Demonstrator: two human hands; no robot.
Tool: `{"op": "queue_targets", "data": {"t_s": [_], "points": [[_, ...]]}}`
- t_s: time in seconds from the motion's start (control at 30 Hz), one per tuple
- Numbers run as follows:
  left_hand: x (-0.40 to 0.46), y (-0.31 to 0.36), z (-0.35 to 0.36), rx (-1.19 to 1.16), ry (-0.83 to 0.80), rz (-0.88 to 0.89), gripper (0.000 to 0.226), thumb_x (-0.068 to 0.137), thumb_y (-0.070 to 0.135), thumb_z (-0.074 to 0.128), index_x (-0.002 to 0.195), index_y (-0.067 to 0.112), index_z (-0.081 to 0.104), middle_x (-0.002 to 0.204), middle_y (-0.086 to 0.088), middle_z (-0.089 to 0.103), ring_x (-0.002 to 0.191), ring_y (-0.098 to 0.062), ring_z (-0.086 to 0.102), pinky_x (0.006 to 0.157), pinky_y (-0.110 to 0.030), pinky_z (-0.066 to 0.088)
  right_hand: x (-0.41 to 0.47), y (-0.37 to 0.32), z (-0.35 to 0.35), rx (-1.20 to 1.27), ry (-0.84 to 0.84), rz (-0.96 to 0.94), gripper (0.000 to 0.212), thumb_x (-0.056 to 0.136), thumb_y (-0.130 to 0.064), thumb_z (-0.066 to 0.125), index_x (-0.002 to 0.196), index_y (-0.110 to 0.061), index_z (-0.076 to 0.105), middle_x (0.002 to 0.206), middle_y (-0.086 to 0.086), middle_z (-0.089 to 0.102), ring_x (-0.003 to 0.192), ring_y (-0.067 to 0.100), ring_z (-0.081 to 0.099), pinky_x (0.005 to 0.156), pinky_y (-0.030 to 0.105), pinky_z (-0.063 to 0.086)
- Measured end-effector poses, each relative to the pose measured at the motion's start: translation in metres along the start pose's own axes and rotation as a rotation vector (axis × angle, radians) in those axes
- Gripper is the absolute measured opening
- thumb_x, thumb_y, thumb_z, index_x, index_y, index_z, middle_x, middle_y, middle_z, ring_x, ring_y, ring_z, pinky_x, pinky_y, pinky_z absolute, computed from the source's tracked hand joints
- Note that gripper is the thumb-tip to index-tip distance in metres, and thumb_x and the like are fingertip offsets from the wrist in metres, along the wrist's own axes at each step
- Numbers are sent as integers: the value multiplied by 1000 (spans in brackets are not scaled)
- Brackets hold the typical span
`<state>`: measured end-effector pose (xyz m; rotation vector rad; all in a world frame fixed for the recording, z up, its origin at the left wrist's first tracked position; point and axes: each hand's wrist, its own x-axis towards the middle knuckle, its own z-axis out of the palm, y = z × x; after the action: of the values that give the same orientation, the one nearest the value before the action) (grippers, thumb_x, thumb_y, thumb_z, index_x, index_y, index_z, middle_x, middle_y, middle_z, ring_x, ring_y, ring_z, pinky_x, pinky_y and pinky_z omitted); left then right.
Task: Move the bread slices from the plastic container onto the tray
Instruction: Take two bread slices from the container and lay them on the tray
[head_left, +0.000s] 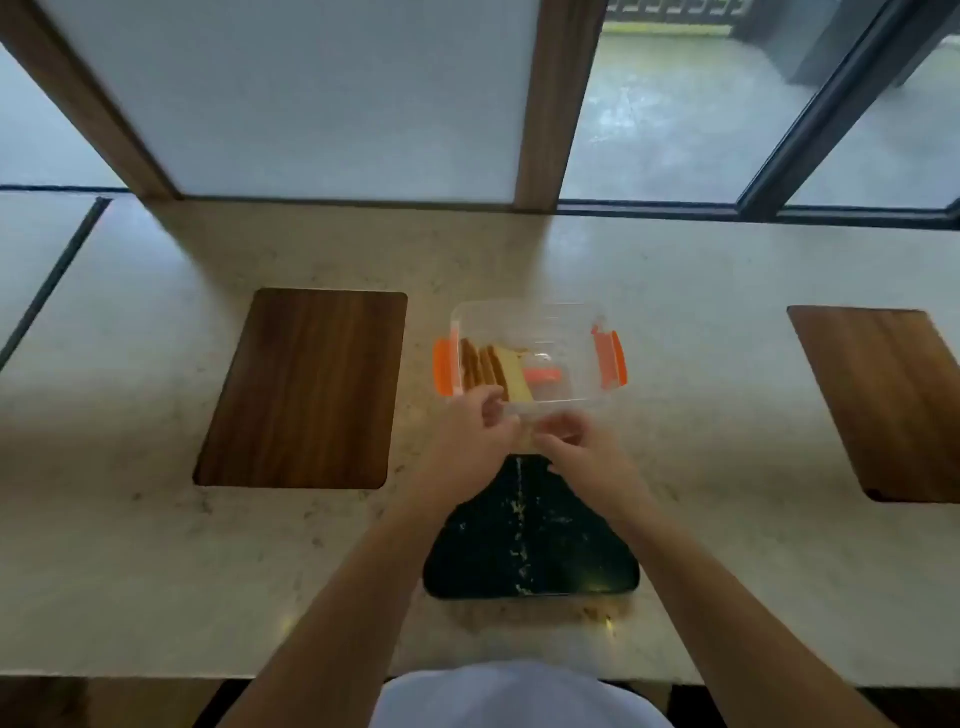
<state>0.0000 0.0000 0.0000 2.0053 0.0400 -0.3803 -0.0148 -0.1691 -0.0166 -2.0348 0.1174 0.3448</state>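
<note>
the browned bread slices stand on edge at the left end of the clear plastic container with orange clips; left hand and right hand curl loosely at its near rim; whether they pinch anything i cannot tell; black speckled tray just beneath

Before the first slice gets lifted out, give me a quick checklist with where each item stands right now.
1. Container open: ok. The plastic container has no lid on, and its orange latches are swung outward.
2. Bread reachable: ok. The bread slices stand on edge at the container's left end.
3. Tray ready: ok. The black tray lies just in front of the container, holding only crumbs.
4. Left hand positioned: ok. It is at the container's near rim by the slices.
5. Right hand free: cannot tell. Its fingers are curled at the near wall, and the blur hides whether they grip it.
6. Slice count: cannot tell, the slices overlap.
</note>
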Motion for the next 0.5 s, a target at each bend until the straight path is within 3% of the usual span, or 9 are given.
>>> {"op": "queue_targets", "data": {"t_s": [0.13,0.23,0.3,0.37,0.43,0.5], "points": [[57,19,-1,615,164,194,34,88,16,63,122,13,57,118,-1,55,98,-18,54,81,-27,43,62,-19,-14,-210,96,-130,15,89,-21,65,99,-31,62,101,-12,62,86,-5,58,68,13,41],[90,21,9,865,79,116,28,87,10,64,115,10,59,116,-11,60,100,-25,57,86,-35,46,105,-14,-12,-346,30,-95,19,85,-19,66,103,-24,65,106,-2,62,85,8,58,67,16,40],[102,22,15,841,11,-12,12,88,5,61,97,12,61,102,-6,63,90,-20,58,85,-33,47,126,-4,-10,-396,-23,2,29,83,-20,67,112,-18,67,114,1,65,95,16,59,77,28,50],[114,23,19,733,-59,-155,14,89,1,56,83,13,58,84,-5,63,74,-16,57,66,-27,45,141,4,-7,-417,-54,89,35,82,-23,68,117,-18,65,118,3,66,101,20,61,85,37,55],[123,22,25,623,-79,-240,12,91,2,54,88,11,61,79,-5,61,69,-14,56,55,-25,35,150,10,-2,-427,-95,150,38,84,-25,67,121,-17,64,118,5,67,98,22,62,80,37,55],[129,20,28,540,-52,-308,12,92,5,53,97,9,62,82,-5,61,70,-14,55,55,-26,37,155,12,0,-427,-134,168,35,86,-25,63,119,-14,64,117,7,69,87,20,59,66,31,49]]}}
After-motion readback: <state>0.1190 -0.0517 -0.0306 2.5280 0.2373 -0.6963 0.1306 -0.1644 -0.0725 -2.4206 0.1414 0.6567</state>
